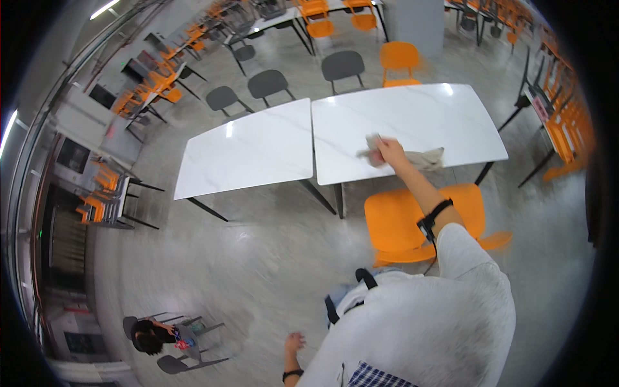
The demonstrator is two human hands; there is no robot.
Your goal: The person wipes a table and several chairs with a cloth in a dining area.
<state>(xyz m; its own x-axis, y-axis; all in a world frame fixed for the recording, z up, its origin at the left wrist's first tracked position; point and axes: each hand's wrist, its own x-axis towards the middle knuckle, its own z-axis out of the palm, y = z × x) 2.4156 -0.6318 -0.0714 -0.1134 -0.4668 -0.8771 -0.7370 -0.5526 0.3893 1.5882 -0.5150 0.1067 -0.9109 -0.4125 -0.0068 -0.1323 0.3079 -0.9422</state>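
Observation:
My right hand [389,152] reaches forward over the near edge of the right white marble-look table [412,116] and grips a crumpled beige cloth [425,158] that lies on the tabletop. A black band sits on that forearm. My left hand [294,342] hangs low beside my body near the floor, its fingers loosely curled and nothing in it, with a dark band on the wrist.
A second white table [248,148] butts against the first on the left. An orange chair [403,222] stands under my right arm. Grey chairs [267,84] and orange chairs [400,61] line the far side. A person sits on a chair [155,335] at lower left.

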